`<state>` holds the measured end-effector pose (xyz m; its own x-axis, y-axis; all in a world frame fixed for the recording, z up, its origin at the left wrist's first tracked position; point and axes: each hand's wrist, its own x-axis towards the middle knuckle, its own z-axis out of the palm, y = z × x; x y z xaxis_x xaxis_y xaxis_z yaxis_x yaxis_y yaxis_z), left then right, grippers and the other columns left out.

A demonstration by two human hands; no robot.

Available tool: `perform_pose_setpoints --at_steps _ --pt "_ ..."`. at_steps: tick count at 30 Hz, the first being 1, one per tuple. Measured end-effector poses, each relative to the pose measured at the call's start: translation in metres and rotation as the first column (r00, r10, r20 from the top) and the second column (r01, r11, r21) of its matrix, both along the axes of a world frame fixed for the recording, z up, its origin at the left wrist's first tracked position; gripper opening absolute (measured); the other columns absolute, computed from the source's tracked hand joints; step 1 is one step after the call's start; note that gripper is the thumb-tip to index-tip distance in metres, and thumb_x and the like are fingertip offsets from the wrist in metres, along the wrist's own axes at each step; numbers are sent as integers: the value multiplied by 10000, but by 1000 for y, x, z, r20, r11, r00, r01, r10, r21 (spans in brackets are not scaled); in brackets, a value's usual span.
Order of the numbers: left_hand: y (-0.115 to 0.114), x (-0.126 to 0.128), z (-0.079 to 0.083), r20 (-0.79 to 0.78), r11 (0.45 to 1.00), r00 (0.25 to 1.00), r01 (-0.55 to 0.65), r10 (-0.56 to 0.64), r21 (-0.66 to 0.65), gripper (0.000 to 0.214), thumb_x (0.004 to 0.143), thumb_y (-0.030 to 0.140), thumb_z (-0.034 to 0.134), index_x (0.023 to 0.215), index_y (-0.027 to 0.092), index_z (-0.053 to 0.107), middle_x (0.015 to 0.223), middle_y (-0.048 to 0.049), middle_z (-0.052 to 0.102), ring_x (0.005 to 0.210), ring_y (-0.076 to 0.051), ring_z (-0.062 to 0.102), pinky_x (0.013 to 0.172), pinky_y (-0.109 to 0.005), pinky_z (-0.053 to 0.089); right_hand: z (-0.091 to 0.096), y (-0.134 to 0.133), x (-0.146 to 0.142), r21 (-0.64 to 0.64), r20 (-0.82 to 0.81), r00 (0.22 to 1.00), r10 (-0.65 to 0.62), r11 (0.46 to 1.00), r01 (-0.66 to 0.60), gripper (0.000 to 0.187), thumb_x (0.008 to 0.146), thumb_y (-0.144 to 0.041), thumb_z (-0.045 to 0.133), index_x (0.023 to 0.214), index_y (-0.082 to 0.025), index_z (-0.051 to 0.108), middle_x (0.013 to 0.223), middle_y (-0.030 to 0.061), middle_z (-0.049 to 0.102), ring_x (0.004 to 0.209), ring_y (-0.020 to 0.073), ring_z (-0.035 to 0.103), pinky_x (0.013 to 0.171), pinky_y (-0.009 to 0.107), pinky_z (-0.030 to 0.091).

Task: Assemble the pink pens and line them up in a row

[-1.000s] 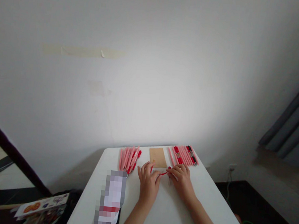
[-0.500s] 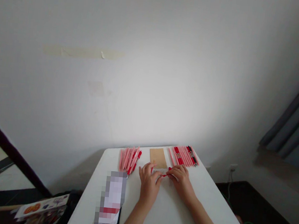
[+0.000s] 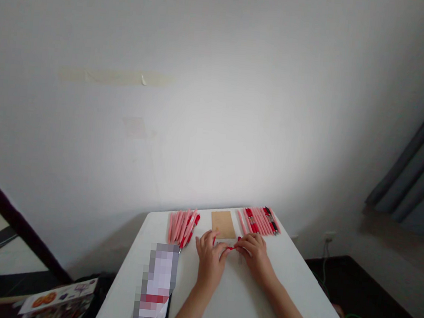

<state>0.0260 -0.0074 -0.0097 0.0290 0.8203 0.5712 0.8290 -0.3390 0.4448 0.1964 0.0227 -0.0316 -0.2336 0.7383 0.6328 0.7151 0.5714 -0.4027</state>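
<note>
My left hand (image 3: 210,260) and my right hand (image 3: 256,256) meet near the middle of a white table (image 3: 232,301), fingers curled. Between their fingertips they pinch a small red pen part (image 3: 231,248); I cannot make out its exact shape. A pile of pink and red pens (image 3: 182,224) lies at the far left of the table. Another row of pink, red and black pens (image 3: 259,220) lies at the far right. A brown card (image 3: 222,224) rests between the two piles, just beyond my fingers.
A blurred-out flat object (image 3: 157,283) lies on the table's left side near my left forearm. A printed box (image 3: 56,296) sits on the floor at the left. A white wall stands behind the table, grey curtains (image 3: 417,164) at the right.
My hands have stayed almost where they were, the fingertips drawing slightly closer together on the red part. The view has shifted a little.
</note>
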Motion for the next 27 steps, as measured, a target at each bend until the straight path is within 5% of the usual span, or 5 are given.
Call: perform_pose_setpoints --at_steps 18,24,27 --pt "1 -1 0 27 997 999 41 -43 59 129 782 277 627 872 322 707 1159 -41 559 1178 -243 459 1055 -603 264 -2 1 1 38 14 1000 1 999 -2 201 844 -306 622 1016 -378 699 910 34 671 946 231 541 855 410 419" --pt "0 -3 3 38 994 999 11 -15 105 107 767 233 635 814 297 707 1123 -38 564 1150 -235 470 1038 -557 308 -4 4 6 8 -16 999 -38 999 38 316 887 -311 552 1198 -318 613 985 62 667 951 231 538 849 413 447" --pt "0 -5 4 46 993 999 -14 8 114 124 772 213 620 831 288 699 1110 -39 563 1137 -229 471 1023 -540 329 -3 2 9 -2 -6 999 -47 999 47 290 881 -245 548 1144 -318 647 1032 73 655 996 249 519 868 446 438"
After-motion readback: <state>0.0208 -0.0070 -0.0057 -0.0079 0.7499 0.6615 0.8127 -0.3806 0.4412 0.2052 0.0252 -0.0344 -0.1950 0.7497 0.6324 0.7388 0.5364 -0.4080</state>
